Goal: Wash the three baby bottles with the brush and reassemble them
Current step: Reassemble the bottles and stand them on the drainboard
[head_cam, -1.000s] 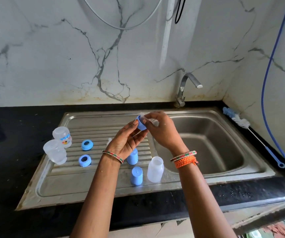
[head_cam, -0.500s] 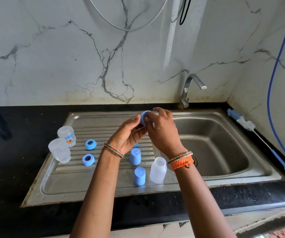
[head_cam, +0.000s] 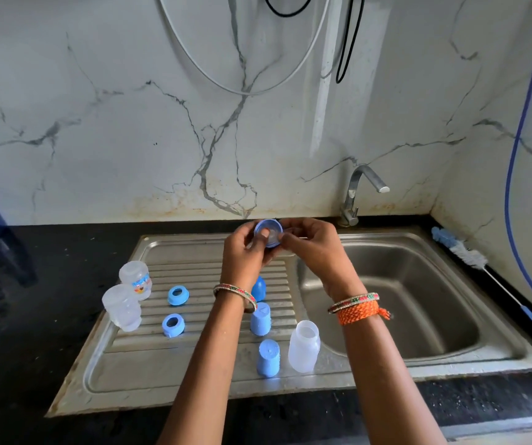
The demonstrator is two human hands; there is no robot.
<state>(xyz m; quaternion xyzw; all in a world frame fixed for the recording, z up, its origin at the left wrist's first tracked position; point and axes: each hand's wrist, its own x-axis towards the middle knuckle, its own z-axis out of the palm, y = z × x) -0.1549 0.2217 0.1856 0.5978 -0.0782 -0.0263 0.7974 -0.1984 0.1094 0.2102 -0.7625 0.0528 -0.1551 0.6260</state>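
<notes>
while our left hand (head_cam: 245, 252) and right hand (head_cam: 314, 248) pinch a blue ring (head_cam: 268, 232), caps (head_cam: 261, 318) and an open bottle (head_cam: 304, 350) stand below our wrists.

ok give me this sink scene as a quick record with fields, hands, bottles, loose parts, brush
left hand: left hand grips the blue collar ring over the drainboard
right hand: right hand pinches the ring's edge; a clear teat seems seated in it
bottles: upright bottle open, near basin; two clear bottles at the drainboard's left edge
loose rings: two
blue caps: three, one partly hidden by the left wrist
bottle brush: bottle brush on the counter, right of the basin
tap: tap shows no water
</notes>
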